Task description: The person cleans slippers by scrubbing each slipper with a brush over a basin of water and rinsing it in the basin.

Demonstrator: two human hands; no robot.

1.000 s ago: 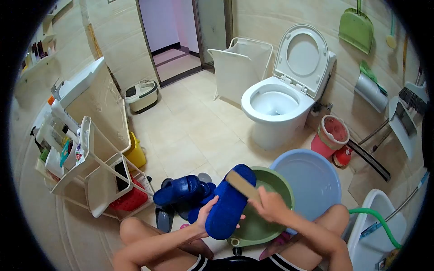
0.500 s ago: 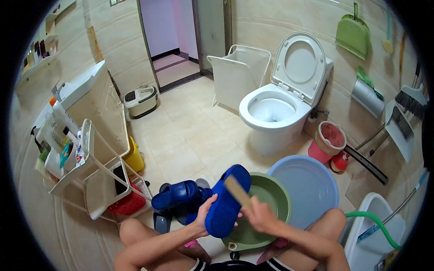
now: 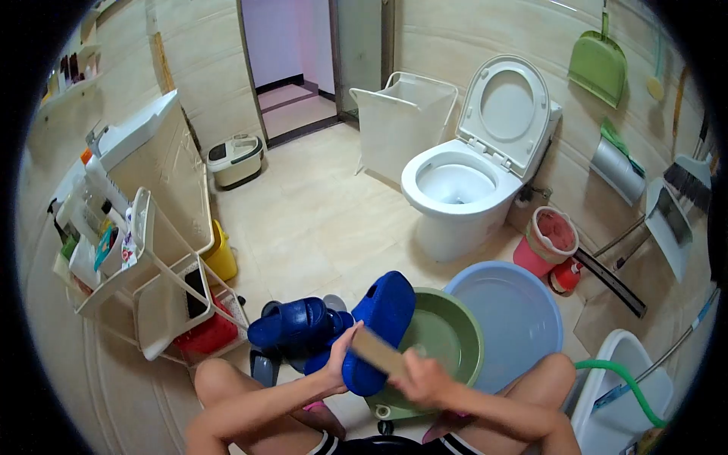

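A blue slipper (image 3: 390, 302) is held tilted over the left edge of the green basin (image 3: 458, 334), its side grasped by the left grip (image 3: 339, 364). A tan brush (image 3: 374, 353) is clenched in the right grip (image 3: 426, 379), in front of the basin's middle. Compared with the earlier frame, the brush has been brought down the slipper: it was laid across the upper middle, and now it is seen across the lower part, nearer the left grip's fingers. Whether the slipper is touched by it at this instant cannot be told. The slipper itself is kept in nearly the same place. Dark blue slippers (image 3: 290, 324) are piled to the left of the green basin, a light blue basin (image 3: 517, 322) is set just to its right, and a white toilet (image 3: 455, 188) is seen beyond it
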